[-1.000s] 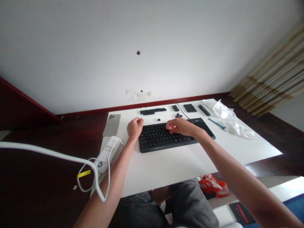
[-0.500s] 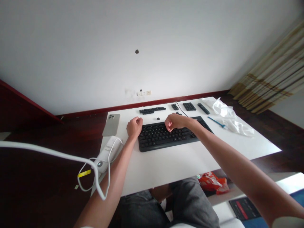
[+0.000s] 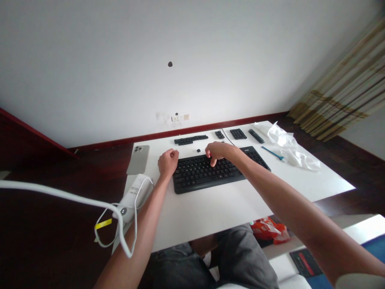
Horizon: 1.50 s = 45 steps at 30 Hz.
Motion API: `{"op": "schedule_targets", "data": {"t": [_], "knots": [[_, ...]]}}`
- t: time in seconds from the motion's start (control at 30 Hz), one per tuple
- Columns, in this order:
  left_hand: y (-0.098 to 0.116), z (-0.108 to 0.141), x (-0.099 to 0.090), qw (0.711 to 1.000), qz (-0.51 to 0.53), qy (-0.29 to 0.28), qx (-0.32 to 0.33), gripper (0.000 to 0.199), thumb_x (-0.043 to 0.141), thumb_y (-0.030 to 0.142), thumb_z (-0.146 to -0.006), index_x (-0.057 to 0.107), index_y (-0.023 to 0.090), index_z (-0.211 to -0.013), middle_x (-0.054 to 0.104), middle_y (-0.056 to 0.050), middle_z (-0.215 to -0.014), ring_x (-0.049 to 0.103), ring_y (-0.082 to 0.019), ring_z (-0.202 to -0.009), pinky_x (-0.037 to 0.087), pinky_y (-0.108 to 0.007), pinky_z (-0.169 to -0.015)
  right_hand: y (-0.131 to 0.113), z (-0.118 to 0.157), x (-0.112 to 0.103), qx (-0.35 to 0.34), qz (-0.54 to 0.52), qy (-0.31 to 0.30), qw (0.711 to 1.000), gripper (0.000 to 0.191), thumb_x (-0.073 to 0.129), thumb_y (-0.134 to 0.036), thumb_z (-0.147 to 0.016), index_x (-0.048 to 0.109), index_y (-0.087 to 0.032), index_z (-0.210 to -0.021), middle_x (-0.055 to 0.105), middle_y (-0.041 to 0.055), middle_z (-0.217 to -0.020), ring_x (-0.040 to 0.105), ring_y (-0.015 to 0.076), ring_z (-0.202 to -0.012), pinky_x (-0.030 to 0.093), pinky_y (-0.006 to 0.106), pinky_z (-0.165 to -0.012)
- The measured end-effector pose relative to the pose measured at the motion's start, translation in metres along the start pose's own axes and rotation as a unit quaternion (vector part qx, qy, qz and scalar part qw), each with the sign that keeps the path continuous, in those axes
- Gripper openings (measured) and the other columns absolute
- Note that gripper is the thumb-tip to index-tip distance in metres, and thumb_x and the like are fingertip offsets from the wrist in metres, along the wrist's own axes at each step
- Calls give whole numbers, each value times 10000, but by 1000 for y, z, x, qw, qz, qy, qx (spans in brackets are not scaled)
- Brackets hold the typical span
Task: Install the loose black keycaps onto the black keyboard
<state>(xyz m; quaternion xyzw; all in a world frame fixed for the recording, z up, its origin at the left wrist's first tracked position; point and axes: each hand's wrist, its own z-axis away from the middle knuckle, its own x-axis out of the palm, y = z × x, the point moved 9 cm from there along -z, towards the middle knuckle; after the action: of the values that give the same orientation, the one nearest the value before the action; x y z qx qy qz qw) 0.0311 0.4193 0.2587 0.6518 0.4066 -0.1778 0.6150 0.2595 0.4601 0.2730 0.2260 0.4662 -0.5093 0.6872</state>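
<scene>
A black keyboard [image 3: 210, 174] lies on the white table. My left hand [image 3: 168, 161] rests at its upper left corner, its fingers curled closed; whatever they may hold is hidden. Over the upper middle keys is my right hand [image 3: 218, 151], with the index finger and thumb pointing down and apart, nothing visible between them. Behind the keyboard sit a single black keycap [image 3: 198, 151], a long row of keycaps [image 3: 191, 139], a small group [image 3: 219, 135] and a square block of keycaps [image 3: 238, 134]. My right hand partly covers the keys beneath it.
At the left are a phone [image 3: 138, 159] and a white power strip [image 3: 132, 198] with a looping white cable [image 3: 60, 194]. To the right lie a black bar-shaped object [image 3: 256, 136], a blue brush [image 3: 272, 153] and crumpled clear plastic [image 3: 300, 158]. A thin dark cable runs behind the keyboard.
My right hand's fingers have opened from a tighter curl, over the same keys. My left hand keeps its place at the keyboard corner. The whole view has shifted slightly.
</scene>
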Motion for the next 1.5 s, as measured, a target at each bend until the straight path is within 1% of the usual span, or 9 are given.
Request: {"op": "schedule_targets", "data": {"t": [0.37, 0.57, 0.77, 0.87, 1.0, 1.13, 1.27, 1.37, 1.5], "knots": [[-1, -1, 1, 1000, -1, 3, 5, 368, 521, 386, -960, 517, 218, -634, 585, 8, -645, 448, -150, -618, 240, -283, -627, 5, -9, 3, 35, -12, 6, 999, 420, 987, -221, -510, 801, -204, -886, 793, 83, -907, 751, 309, -806, 574, 359, -692], [-1, -2, 3, 1000, -9, -1, 4, 358, 523, 387, -966, 535, 218, -650, 607, 4, -670, 466, -151, -630, 231, -283, -628, 5, 3, -1, 46, -2, 36, 998, 393, 965, -214, -570, 809, -191, -931, 797, 95, -944, 750, 315, -919, 557, 328, -730], [-1, -2, 0, 1000, -9, 6, 5, 358, 531, 383, -963, 526, 218, -645, 604, 4, -668, 466, -152, -631, 226, -285, -626, -3, 15, -3, -13, -29, 9, 999, 289, 911, -276, -693, 818, -219, -960, 807, 51, -983, 749, 264, -935, 531, 294, -758], [-1, -1, 0, 1000, -3, 7, 7, 353, 534, 388, -964, 543, 221, -653, 618, 0, -678, 481, -155, -637, 235, -286, -627, -1, 13, -19, -26, -64, 112, 991, 184, 827, -236, -805, 806, -211, -986, 808, 41, -991, 743, 226, -912, 525, 279, -777], [-1, -2, 0, 1000, 3, 11, 9, 366, 531, 408, -963, 539, 223, -647, 623, -4, -674, 495, -161, -640, 237, -287, -627, -10, 4, -31, -66, -56, 242, 966, 332, 746, -74, -829, 779, -202, -1134, 794, 61, -1132, 733, 204, -968, 527, 270, -856], [-3, -2, 1, 1000, 0, 9, 5, 365, 523, 408, -962, 548, 224, -648, 639, -6, -686, 499, -160, -637, 234, -287, -624, -28, -11, -24, -127, -45, 230, 964, 403, 721, -14, -807, 783, -193, -1163, 775, 75, -1226, 733, 200, -995, 530, 269, -898], [-4, -3, 3, 1000, -12, 1, 2, 356, 505, 405, -975, 595, 226, -680, 659, -15, -713, 528, -165, -666, 250, -283, -631, -28, -21, -19, -126, -96, 198, 967, 307, 695, -14, -800, 828, -190, -1013, 820, 51, -994, 746, 204, -921, 536, 280, -871], [-4, -3, 3, 1000, -13, 3, 3, 359, 503, 411, -977, 595, 228, -682, 660, -14, -713, 530, -166, -664, 253, -284, -632, -18, -14, -21, -132, -255, 210, 934, 200, 776, -169, -802, 832, -186, -993, 817, 47, -923, 746, 214, -896, 550, 310, -870], [-4, -3, 3, 1000, -11, 8, 5, 372, 503, 427, -974, 566, 231, -664, 641, -9, -685, 528, -170, -654, 244, -287, -626, -23, 9, -9, -198, -491, 137, 837, 362, 866, -379, -741, 818, -199, -1052, 815, 57, -1038, 747, 217, -959, 568, 354, -920]]}}
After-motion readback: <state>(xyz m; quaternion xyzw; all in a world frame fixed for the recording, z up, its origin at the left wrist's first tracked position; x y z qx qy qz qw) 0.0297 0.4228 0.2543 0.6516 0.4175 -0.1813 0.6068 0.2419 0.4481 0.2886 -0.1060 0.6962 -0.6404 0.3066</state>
